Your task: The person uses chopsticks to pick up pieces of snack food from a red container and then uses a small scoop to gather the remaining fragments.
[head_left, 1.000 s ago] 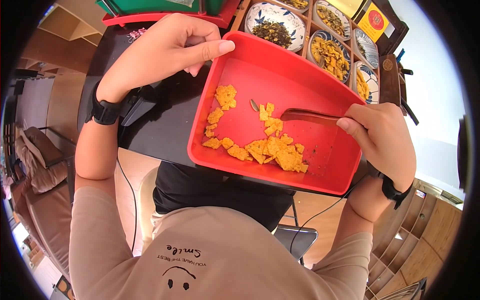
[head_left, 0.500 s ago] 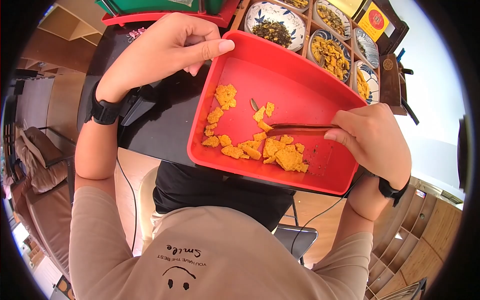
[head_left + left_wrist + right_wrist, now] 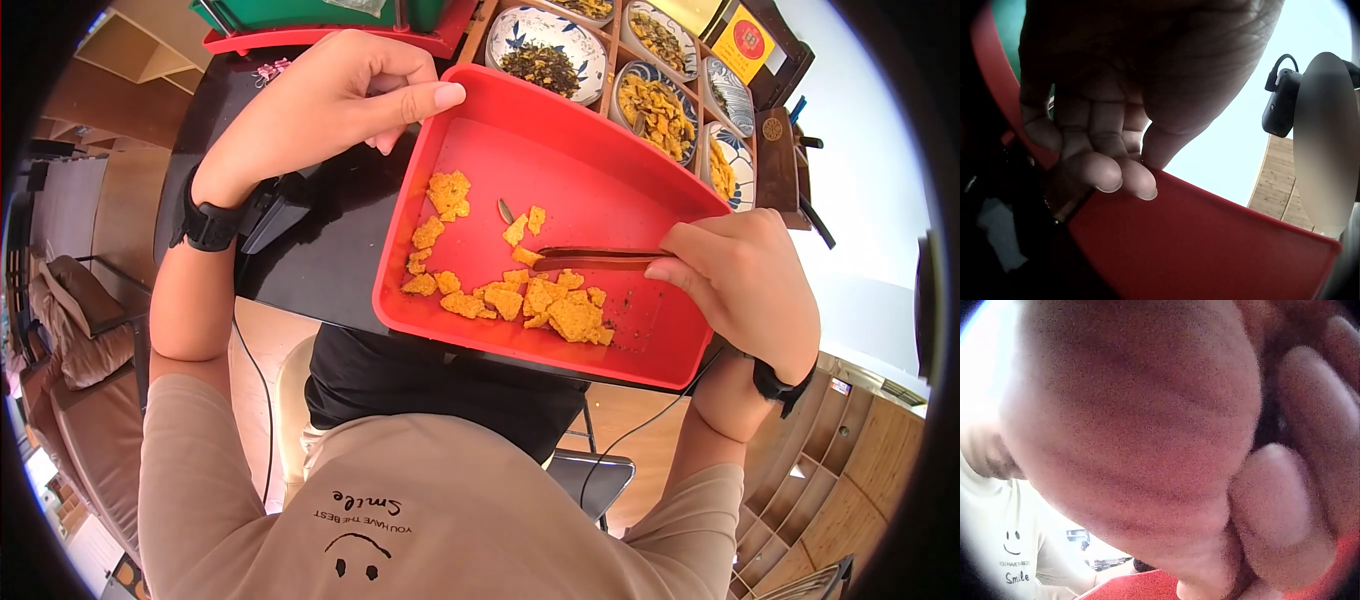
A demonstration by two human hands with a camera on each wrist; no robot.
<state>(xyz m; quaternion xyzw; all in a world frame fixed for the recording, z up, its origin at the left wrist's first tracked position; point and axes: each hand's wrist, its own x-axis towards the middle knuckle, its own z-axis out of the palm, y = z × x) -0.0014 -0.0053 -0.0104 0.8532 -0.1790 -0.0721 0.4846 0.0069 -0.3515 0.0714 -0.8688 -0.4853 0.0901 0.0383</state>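
Observation:
My left hand point(image 3: 345, 105) pinches the top left corner of a red plastic tray point(image 3: 580, 130), thumb over the rim and fingers outside; the left wrist view shows those fingertips against the outer wall. In my right hand point(image 3: 750, 280) is a pair of brown wooden tongs point(image 3: 610, 258), held between thumb and fingers and reaching left over the tray floor. Their tips are right at a small orange crumb point(image 3: 526, 257). Broken orange crispy pieces point(image 3: 572, 315) lie along the near side and left wall. A dark seed-like bit point(image 3: 505, 211) lies above the tips.
Beyond the tray, a wooden divided box point(image 3: 607, 100) holds patterned bowls of dried yellow and dark bits, including a white-blue bowl point(image 3: 505, 35). A green bin point(image 3: 290, 12) on a red base stands at the back left. The black table point(image 3: 320, 250) lies under the tray.
The tongs have come left and nearer my body, and their arms now show apart. Several small orange pieces near the tips have shifted or broken apart. My left hand stays on the corner.

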